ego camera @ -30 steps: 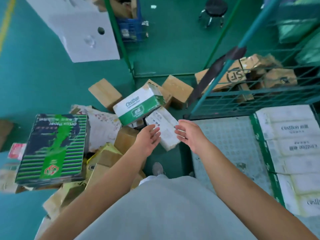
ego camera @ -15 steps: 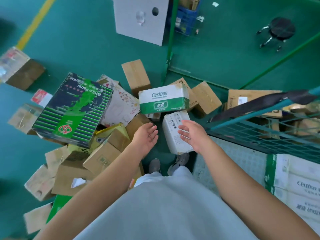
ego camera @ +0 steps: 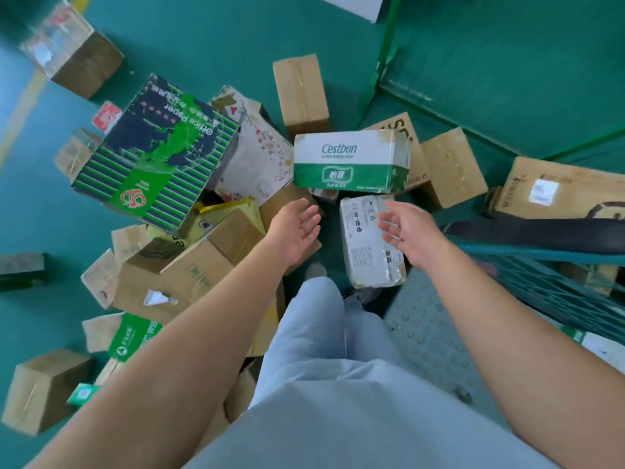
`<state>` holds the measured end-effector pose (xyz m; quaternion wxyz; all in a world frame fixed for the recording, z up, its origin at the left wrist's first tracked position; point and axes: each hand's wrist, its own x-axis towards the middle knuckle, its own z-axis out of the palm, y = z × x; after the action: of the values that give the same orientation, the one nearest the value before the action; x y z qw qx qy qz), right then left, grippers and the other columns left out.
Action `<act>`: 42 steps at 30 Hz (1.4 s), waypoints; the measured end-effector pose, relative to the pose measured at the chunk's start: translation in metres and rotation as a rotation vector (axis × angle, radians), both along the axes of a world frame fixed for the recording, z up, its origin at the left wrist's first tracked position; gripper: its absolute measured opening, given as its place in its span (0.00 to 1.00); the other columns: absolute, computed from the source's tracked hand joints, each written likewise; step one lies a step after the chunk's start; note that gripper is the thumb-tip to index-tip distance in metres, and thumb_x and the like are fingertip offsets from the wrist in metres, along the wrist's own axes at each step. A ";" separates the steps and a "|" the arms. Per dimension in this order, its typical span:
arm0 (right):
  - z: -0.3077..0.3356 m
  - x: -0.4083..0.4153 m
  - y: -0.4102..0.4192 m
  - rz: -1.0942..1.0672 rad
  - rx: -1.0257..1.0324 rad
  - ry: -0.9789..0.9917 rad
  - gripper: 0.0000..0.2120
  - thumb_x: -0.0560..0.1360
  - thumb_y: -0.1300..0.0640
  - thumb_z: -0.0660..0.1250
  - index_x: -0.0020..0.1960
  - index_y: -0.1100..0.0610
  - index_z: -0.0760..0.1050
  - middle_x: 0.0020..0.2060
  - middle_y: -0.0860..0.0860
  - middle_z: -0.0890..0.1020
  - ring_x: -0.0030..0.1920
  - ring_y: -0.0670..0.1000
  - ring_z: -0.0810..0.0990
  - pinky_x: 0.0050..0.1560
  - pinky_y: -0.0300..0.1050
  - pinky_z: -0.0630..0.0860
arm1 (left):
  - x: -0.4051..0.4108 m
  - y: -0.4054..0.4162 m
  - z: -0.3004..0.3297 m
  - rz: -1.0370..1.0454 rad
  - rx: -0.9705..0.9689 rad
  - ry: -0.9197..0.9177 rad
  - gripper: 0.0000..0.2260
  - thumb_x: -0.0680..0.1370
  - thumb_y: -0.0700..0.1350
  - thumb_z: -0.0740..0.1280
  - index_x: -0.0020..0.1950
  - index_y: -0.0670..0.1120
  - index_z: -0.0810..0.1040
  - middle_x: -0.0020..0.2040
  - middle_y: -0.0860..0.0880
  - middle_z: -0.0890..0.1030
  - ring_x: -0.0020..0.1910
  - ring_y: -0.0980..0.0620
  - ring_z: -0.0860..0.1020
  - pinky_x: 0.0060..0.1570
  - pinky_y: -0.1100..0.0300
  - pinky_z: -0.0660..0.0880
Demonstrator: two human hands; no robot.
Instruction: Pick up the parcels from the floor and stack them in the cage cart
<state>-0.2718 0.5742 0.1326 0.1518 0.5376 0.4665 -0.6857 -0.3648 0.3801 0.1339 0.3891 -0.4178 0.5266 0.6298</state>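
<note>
A heap of parcels lies on the green floor in front of me. A white-and-green Cestbon box [ego camera: 350, 160] sits at its middle, and a grey plastic-wrapped parcel [ego camera: 367, 247] lies just below it. My left hand [ego camera: 295, 231] hovers open, palm inward, over brown cartons left of the grey parcel. My right hand [ego camera: 407, 233] is open above the grey parcel's right edge; whether it touches is unclear. Both hands hold nothing. The cage cart [ego camera: 554, 286], with its green mesh side, stands at the right.
A large Office Paper box [ego camera: 155, 154] leans on the heap's left side. Brown cartons [ego camera: 301, 93] are scattered around, one far left [ego camera: 72, 50]. A flat carton with a label [ego camera: 568, 189] lies beyond the cart. Green frame rails [ego camera: 382, 59] cross the floor behind.
My view has swung left and down from the cart toward the heap. Both hands have stayed open and reach lower, closer to the grey parcel.
</note>
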 end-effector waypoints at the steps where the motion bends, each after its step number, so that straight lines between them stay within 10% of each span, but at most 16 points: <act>1: -0.008 -0.004 0.005 0.009 -0.002 -0.017 0.07 0.84 0.55 0.63 0.61 0.53 0.77 0.54 0.54 0.83 0.52 0.51 0.82 0.49 0.45 0.79 | -0.005 0.003 -0.007 -0.005 -0.012 -0.003 0.15 0.84 0.44 0.64 0.71 0.45 0.75 0.60 0.46 0.82 0.59 0.47 0.81 0.69 0.48 0.75; 9: -0.094 -0.049 0.036 0.035 0.017 -0.110 0.06 0.83 0.56 0.64 0.58 0.52 0.78 0.52 0.53 0.82 0.50 0.50 0.81 0.47 0.43 0.81 | -0.072 0.027 -0.094 -0.044 -0.086 -0.052 0.13 0.84 0.44 0.65 0.68 0.45 0.77 0.60 0.47 0.82 0.54 0.50 0.81 0.49 0.57 0.79; 18: -0.200 -0.117 0.060 0.059 0.249 -0.191 0.13 0.83 0.56 0.63 0.66 0.51 0.76 0.54 0.46 0.79 0.55 0.49 0.78 0.67 0.55 0.77 | -0.150 0.048 -0.224 -0.164 -0.212 -0.092 0.12 0.82 0.43 0.68 0.64 0.49 0.72 0.66 0.49 0.77 0.65 0.48 0.75 0.65 0.51 0.76; 23: -0.251 -0.143 0.065 0.034 0.416 -0.153 0.20 0.82 0.59 0.62 0.73 0.50 0.69 0.63 0.47 0.72 0.47 0.38 0.74 0.41 0.33 0.70 | -0.189 0.053 -0.293 -0.336 -0.358 -0.069 0.12 0.84 0.43 0.64 0.68 0.50 0.71 0.62 0.50 0.75 0.60 0.51 0.73 0.66 0.52 0.74; 30: -0.297 -0.158 0.065 -0.032 0.532 -0.108 0.28 0.77 0.60 0.64 0.75 0.48 0.65 0.68 0.48 0.68 0.57 0.47 0.77 0.43 0.34 0.71 | -0.232 0.053 -0.363 -0.554 -0.534 0.070 0.23 0.84 0.39 0.59 0.79 0.44 0.64 0.64 0.45 0.74 0.42 0.55 0.72 0.36 0.62 0.70; 42: -0.286 -0.163 0.060 -0.084 0.538 -0.097 0.30 0.76 0.56 0.67 0.76 0.45 0.64 0.66 0.46 0.67 0.59 0.49 0.77 0.49 0.46 0.79 | -0.236 0.035 -0.377 -0.459 -0.458 -0.052 0.19 0.84 0.39 0.61 0.75 0.44 0.67 0.63 0.46 0.71 0.62 0.47 0.71 0.66 0.51 0.72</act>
<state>-0.4350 0.6341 -0.1531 -0.0029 0.6098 0.6014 -0.5162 -0.6005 0.4155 -0.2429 0.4302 -0.3809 0.7249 0.3800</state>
